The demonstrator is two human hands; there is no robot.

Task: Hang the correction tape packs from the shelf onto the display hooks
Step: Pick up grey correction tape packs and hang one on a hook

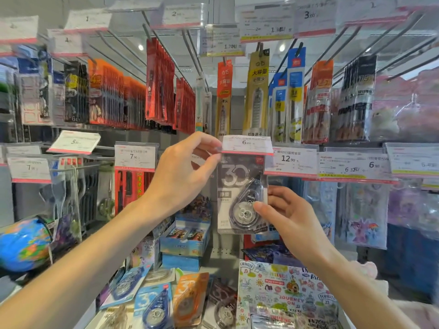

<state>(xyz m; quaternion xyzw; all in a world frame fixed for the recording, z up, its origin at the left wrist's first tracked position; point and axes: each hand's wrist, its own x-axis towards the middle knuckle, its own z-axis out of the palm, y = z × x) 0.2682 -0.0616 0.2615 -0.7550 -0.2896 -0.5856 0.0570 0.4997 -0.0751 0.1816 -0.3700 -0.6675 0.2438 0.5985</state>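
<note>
A grey correction tape pack (pixel 234 186) marked "30" hangs upright under a price tag reading 6 (pixel 247 144) at the front of a display hook. My left hand (pixel 183 172) pinches the pack's top left corner beside the tag. My right hand (pixel 285 212) holds the pack's lower right edge, thumb on the clear blister. Whether the pack's hole is on the hook is hidden by the tag. Several more packs lie on the shelf below: two blue (pixel 154 307) (pixel 126 286), one orange (pixel 188 300), one dark (pixel 222 302).
Hooks full of pen refills (pixel 164 84) (pixel 256 96) hang above. Price tags (pixel 135 156) (pixel 291 161) flank the hook. A globe (pixel 23 243) sits at left, card boxes (pixel 185 236) behind the shelf, a sticker sheet (pixel 282 293) at lower right.
</note>
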